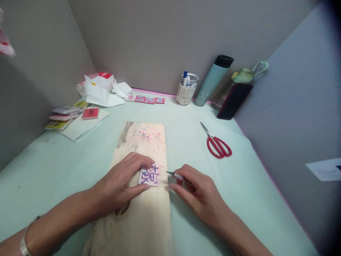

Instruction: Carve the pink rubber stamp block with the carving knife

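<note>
While the left hand (121, 185) lies flat with fingers spread, pinning the small pink carving block with purple characters (149, 175) at frame centre so it cannot slide on the pale wooden board (141, 220), the right hand (197, 193) pinches a thin metal-tipped craft knife (174, 175), point just beside the block's right edge. Pink shavings (147, 135) lie higher on the board; red-handled scissors (217, 144) are parked well apart, right.
</note>
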